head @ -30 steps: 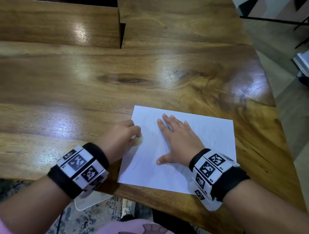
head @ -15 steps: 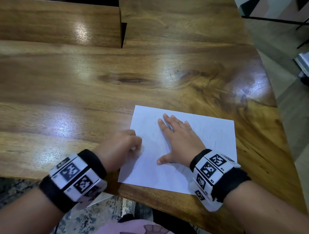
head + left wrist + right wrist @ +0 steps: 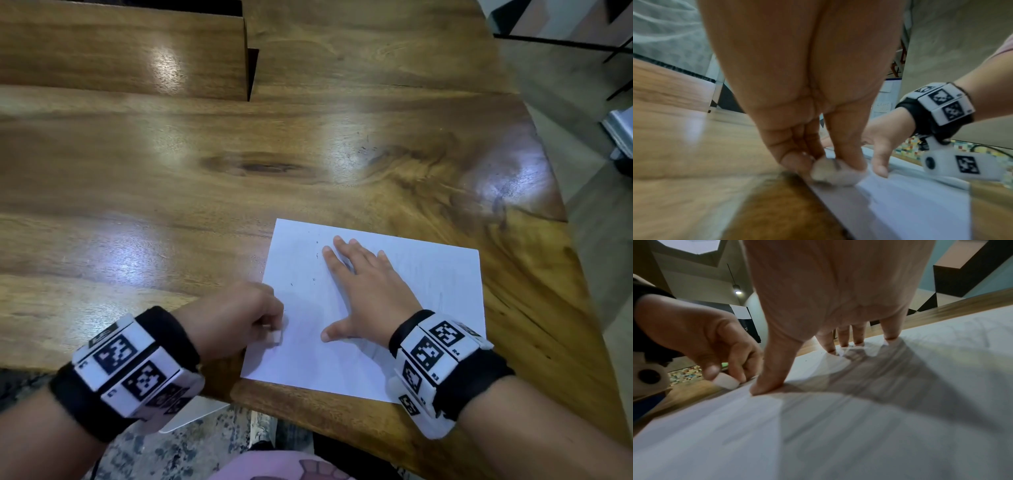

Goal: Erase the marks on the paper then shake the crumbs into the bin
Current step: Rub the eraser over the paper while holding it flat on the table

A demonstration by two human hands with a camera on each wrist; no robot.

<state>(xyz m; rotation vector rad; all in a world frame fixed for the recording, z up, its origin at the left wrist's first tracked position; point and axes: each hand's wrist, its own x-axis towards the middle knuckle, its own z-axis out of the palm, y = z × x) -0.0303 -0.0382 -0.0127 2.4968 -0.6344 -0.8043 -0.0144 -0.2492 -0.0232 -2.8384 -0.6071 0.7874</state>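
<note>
The left hand [image 3: 226,317] has its grip pinched on a small white eraser [image 3: 276,336], thumb on one side and curled fingers [image 3: 795,146] on the other; the eraser's lower end touches the paper [image 3: 428,284] right at that sheet's left edge, near its front corner. In the left wrist view the eraser [image 3: 835,173] is blurred, sitting where paper [image 3: 920,203] meets bare wood. Just right of this grip the right hand [image 3: 368,291] lies flat on the sheet, fingers straight and slightly spread, its thumb [image 3: 772,369] stuck out toward the eraser [image 3: 725,382] and pressing the paper [image 3: 859,434] down; the left hand [image 3: 701,337] shows beside it there. Beyond the right fingertips a few dark crumbs [image 3: 314,280] speckle the sheet, and to the right of that hand faint grey pencil marks [image 3: 972,331] cross the paper. The sheet lies on a glossy wooden worktop [image 3: 171,205], its front edge close to the worktop's front edge. Both wrists carry black bands with white tag blocks [image 3: 133,363]. Behind the hands, a raised wooden board [image 3: 120,51] stands at the back of the worktop. The bin is in none of the views.
</note>
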